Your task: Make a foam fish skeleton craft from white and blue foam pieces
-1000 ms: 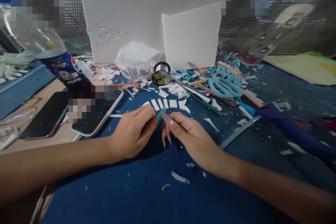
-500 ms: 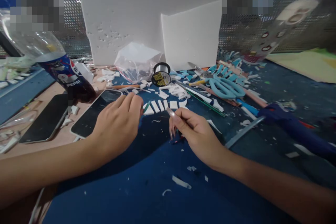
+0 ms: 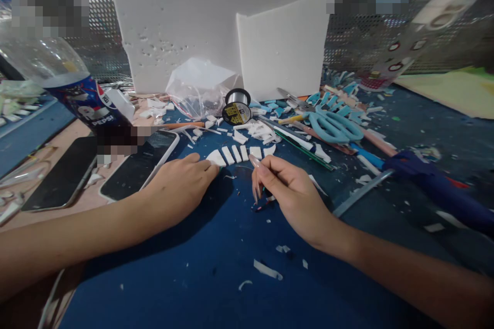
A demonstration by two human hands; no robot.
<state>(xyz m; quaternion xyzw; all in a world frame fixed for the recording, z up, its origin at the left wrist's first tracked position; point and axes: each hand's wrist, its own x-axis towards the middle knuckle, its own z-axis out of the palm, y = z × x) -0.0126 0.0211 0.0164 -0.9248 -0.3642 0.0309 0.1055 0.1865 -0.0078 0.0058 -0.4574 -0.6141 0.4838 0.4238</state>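
My left hand [image 3: 185, 180] rests low over the blue mat [image 3: 185, 277], its fingers curled closed. A small green bit shows at its fingertips; the rest of whatever it holds is hidden. Just beyond the fingertips lies an arched row of several white foam pieces [image 3: 236, 154]. My right hand [image 3: 293, 193] is closed in a pinch at the row's right side, thumb against fingers, with long shiny nails. Below its fingers appears a thin dark object [image 3: 264, 206] with coloured spots. I cannot make out what the pinch holds.
Behind the row sit a spool of clear line [image 3: 237, 107], foam scraps [image 3: 262, 132] and blue-handled scissors [image 3: 335, 126]. A glue gun [image 3: 436, 185] lies right. Left are two phones [image 3: 62, 175] and a Pepsi bottle [image 3: 90, 100]. White foam boards [image 3: 283, 46] stand at the back.
My left hand has lowered, and the green-tipped item now mostly hides behind its fingers. My right hand has shifted only slightly. The foam row stays in place.
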